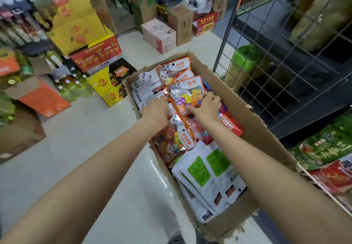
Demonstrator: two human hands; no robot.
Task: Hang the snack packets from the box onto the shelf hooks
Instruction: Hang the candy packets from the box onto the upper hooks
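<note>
Both hands reach into the cardboard box (253, 122). The right hand (206, 106) closes its grip on an orange-edged snack packet (185, 93), fingers curled over its right edge. Just left of that grip, the left hand (155, 110) lies with straight fingers on white packets (144, 89).

The pale tiled floor (106, 148) carries the open cardboard box (253, 129) at right and stacked cartons (112, 85) far left.

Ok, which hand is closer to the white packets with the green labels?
Right. The right hand lies further into the box, right of centre; the left hand sits by the left wall, further from the green-labelled white packets.
</note>
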